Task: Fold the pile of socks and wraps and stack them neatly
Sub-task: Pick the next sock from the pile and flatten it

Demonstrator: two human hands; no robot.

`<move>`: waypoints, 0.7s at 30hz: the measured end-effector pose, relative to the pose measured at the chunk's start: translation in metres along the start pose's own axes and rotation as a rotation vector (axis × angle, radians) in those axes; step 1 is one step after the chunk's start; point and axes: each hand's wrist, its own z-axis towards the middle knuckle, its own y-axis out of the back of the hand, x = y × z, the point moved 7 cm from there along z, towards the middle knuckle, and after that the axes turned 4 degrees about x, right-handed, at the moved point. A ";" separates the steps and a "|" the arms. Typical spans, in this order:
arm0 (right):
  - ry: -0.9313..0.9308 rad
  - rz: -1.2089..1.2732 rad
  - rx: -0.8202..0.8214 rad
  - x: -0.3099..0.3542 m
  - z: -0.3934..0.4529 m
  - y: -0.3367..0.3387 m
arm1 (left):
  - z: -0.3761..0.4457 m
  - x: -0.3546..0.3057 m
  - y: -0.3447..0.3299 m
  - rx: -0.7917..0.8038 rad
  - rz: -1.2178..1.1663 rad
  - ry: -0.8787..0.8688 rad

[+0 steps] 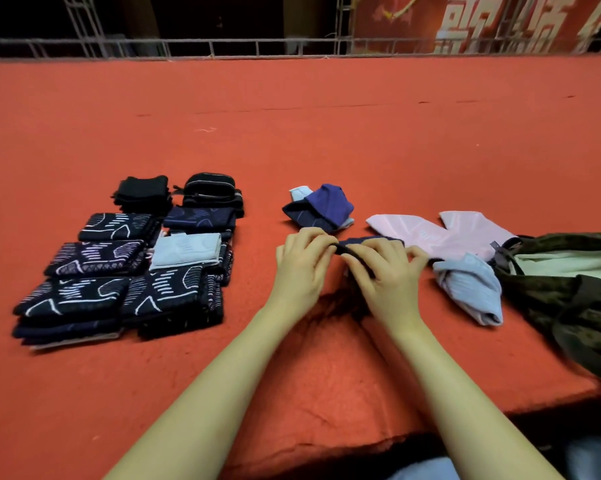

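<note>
Event stage: red carpet (railing behind).

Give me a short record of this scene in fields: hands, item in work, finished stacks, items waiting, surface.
hands: left hand and right hand both pinch one dark sock
item in work: dark sock, being folded
finished stacks: folded dark patterned stacks at the left
items waiting: pink socks, light blue sock, blue pile
surface: red cloth
</note>
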 end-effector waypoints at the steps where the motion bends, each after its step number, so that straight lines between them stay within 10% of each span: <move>1: 0.022 -0.002 0.007 0.007 0.001 -0.001 | -0.001 0.004 0.010 -0.017 0.010 0.007; 16: 0.254 0.180 0.193 0.122 -0.058 -0.020 | -0.100 0.050 0.102 0.126 0.469 -0.129; 21: 0.037 0.263 0.216 0.117 -0.070 -0.026 | -0.133 0.053 0.093 0.243 0.538 -0.150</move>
